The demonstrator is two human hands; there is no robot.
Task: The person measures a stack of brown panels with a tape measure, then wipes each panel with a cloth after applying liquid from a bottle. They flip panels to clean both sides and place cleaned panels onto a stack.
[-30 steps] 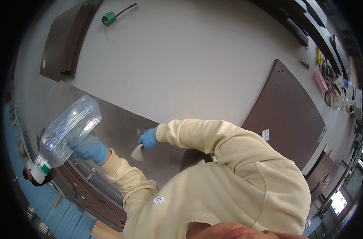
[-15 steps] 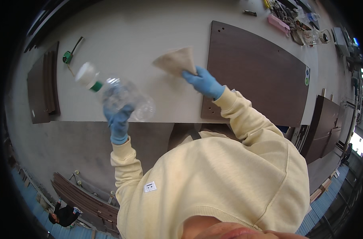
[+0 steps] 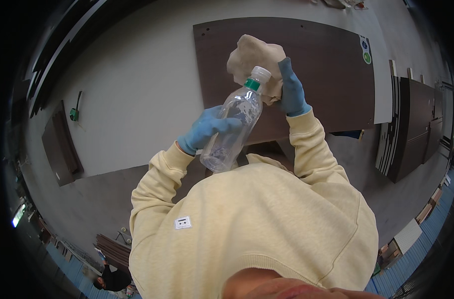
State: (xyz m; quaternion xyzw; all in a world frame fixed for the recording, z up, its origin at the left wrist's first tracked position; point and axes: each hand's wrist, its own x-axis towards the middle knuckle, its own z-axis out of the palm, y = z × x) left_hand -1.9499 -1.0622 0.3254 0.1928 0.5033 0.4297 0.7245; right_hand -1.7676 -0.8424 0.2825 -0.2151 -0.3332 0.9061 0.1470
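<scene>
Clear bottle (image 3: 243, 113) & beige cloth (image 3: 254, 56) in hand

L grip (image 3: 203, 128), blue-gloved, curls round bottle: smooth plastic, tilted, white cap, green neck band, base nr wearer's chest. Cloth, thin & rumpled, is behind cap, held in R grip (image 3: 293, 90), fingers nearly straight. Pale surface (image 3: 137, 109): brown panel stack (image 3: 59, 144), green tape meas. (image 3: 74, 114), big curved-edge panel (image 3: 331, 74). Far R: upright brown panels (image 3: 417, 127).

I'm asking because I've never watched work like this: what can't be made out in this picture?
Head view:
- Right hand: some fingers are hidden by the cloth.
- Brown panel: its near left corner is hidden behind the left hand and clear bottle.
- Items at the top: cut off by the upper edge.
- Person in black, lower left: too small to tell what they're doing.
</scene>
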